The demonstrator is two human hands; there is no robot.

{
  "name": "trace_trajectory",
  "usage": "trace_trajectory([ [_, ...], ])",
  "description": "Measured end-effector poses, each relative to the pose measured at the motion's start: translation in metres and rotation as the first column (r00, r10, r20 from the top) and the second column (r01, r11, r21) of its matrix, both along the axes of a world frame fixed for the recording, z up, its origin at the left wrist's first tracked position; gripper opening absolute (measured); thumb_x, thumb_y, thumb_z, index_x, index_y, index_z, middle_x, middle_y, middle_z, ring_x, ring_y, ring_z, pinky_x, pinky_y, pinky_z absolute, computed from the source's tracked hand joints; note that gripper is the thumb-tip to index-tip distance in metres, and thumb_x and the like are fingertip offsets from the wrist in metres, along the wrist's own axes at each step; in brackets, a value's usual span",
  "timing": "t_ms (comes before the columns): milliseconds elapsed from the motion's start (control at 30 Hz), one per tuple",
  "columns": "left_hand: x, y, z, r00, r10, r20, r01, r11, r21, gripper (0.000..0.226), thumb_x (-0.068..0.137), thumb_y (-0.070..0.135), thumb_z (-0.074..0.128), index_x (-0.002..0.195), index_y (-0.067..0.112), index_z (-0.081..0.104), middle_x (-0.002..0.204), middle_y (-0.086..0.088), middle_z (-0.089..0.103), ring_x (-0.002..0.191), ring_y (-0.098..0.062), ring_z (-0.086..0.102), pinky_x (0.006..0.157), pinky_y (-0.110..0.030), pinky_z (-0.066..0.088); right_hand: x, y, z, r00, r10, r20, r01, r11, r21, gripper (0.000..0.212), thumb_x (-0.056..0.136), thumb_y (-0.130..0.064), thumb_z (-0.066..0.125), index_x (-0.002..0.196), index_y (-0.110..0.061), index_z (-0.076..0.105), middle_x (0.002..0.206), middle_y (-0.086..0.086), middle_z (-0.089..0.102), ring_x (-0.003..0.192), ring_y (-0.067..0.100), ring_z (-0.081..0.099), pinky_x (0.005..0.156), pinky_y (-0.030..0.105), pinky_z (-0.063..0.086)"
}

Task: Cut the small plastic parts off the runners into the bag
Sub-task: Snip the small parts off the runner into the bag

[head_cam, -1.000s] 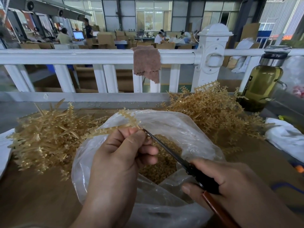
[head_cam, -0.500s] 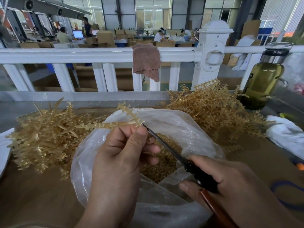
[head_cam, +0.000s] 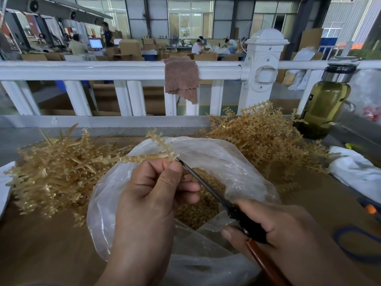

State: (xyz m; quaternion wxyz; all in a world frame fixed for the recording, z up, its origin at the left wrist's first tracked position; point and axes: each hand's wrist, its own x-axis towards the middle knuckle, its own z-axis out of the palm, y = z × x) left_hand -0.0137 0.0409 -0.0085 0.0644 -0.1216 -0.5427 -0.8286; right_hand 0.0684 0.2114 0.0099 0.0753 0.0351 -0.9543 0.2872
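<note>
My left hand (head_cam: 152,195) pinches a tan plastic runner (head_cam: 144,156) above the open clear bag (head_cam: 237,162). One branch of the runner sticks up and away from my thumb. My right hand (head_cam: 284,230) grips black scissors (head_cam: 216,195) with a reddish handle; the blade tips meet the runner right at my left thumb. Cut tan parts (head_cam: 202,205) lie heaped inside the bag. I cannot tell whether the blades are closed.
Piles of tan runners lie left (head_cam: 51,174) and right (head_cam: 268,145) of the bag on the brown table. A bottle of greenish liquid (head_cam: 325,108) stands at far right, a white cloth (head_cam: 354,170) beside it. A white railing (head_cam: 123,69) with a brown rag (head_cam: 181,79) runs behind.
The runner's upright branch has risen and turned a little in my left hand. The scissor tips stay at my thumb. Both hands keep their places.
</note>
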Motion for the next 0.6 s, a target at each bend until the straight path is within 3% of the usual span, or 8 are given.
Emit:
trace_trajectory([
  [233,-0.0004,0.0006,0.0009,1.0,0.008,0.003,-0.008,1.0,-0.002,0.014,0.069,0.04,0.068,0.068,0.026,0.07,0.071,-0.01,0.07,0.061,-0.02,0.068,0.053,-0.025,0.055,-0.0027,0.0011,-0.0046,0.999,0.021,0.041,-0.02,0.999,-0.03,0.065,0.068,-0.084,0.046,0.119,-0.044,0.055,0.102,-0.023,0.067,0.095,-0.012,0.061,0.084,0.015,0.048],
  [600,0.0007,0.0011,0.0,1.0,0.025,-0.002,-0.025,0.998,-0.055,0.015,0.07,0.038,0.067,0.069,0.024,0.07,0.071,-0.01,0.07,0.06,-0.021,0.067,0.053,-0.025,0.054,-0.0033,-0.001,-0.008,1.0,-0.012,0.004,0.012,1.0,-0.028,0.055,0.072,-0.078,0.052,0.117,-0.047,0.051,0.103,-0.025,0.064,0.096,-0.011,0.059,0.084,0.014,0.046],
])
